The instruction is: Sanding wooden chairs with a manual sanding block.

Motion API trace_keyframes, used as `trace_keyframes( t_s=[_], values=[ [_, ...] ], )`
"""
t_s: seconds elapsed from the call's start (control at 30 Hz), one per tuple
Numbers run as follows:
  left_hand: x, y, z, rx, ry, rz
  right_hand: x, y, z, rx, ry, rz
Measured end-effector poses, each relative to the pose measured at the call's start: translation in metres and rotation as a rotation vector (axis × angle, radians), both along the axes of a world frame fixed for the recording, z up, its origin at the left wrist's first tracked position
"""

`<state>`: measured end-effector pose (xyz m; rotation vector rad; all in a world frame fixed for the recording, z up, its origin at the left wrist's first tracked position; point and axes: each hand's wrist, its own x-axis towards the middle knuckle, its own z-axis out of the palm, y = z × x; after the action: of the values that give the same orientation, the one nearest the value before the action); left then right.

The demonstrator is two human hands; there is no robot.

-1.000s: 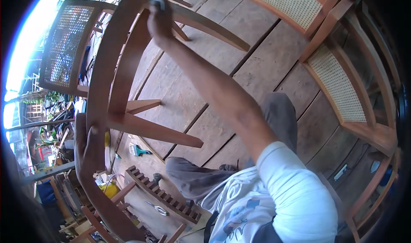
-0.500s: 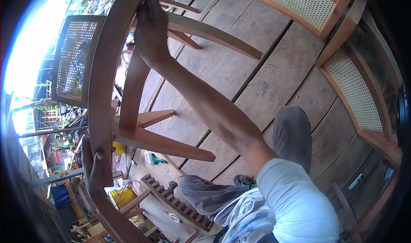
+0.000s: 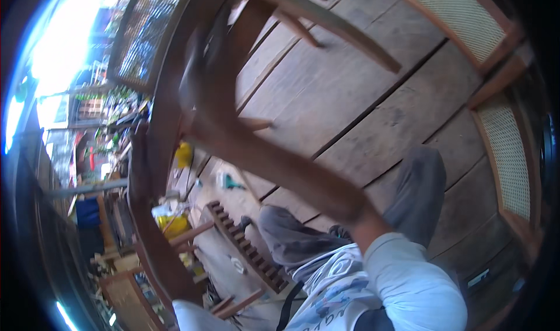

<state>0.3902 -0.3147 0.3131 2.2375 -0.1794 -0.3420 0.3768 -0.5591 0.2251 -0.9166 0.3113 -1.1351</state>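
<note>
Both of my hands are on a wooden chair, which is tilted at the left. My left hand grips the lower part of its long curved brown rail, with my forearm rising from the bottom edge. Farther up, my right hand is against the same rail near a leg joint. It is smeared by motion, and its fingertips blend into the dark wood. A tapered leg of the chair sticks out to the right over the floor. Behind the rail shows a woven cane panel in a wooden frame.
More cane-panelled chair parts stand at the right on the plank floor. Below lie a slatted wooden piece, a green-handled brush and scissors. Yellow containers and piled wood sit at the lower left. My bent knees are close by.
The view has shifted, and the chair has tilted and moved up and right. My right hand sits lower in view and nearer my left hand, which has risen. The picture has blurred.
</note>
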Motion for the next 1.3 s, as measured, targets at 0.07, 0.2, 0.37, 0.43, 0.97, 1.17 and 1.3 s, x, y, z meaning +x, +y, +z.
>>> trace_keyframes(
  t_s=[0.07,0.2,0.37,0.43,0.97,1.17,1.3],
  values=[
    [0.008,-0.025,0.002,-0.220,0.065,-0.197,0.033,-0.049,-0.001,0.104,-0.172,0.148],
    [0.015,-0.027,-0.012,-0.398,0.073,-0.119,-0.034,0.106,-0.004,-0.118,0.037,-0.171],
    [-0.001,-0.040,-0.003,-0.307,0.018,-0.186,-0.115,0.191,0.009,0.554,-0.152,0.868],
    [-0.004,-0.047,0.002,-0.267,0.004,-0.204,-0.093,0.204,-0.005,0.643,-0.154,0.875],
    [0.010,-0.049,-0.008,-0.138,-0.093,-0.316,-0.070,0.196,-0.035,0.470,-0.138,1.112],
    [-0.001,-0.027,-0.002,-0.045,-0.123,-0.169,-0.064,0.176,-0.003,0.135,-0.130,0.482],
    [-0.008,-0.042,0.000,0.094,-0.309,-0.231,-0.011,0.063,0.004,0.382,-0.311,0.563]
  ],
)
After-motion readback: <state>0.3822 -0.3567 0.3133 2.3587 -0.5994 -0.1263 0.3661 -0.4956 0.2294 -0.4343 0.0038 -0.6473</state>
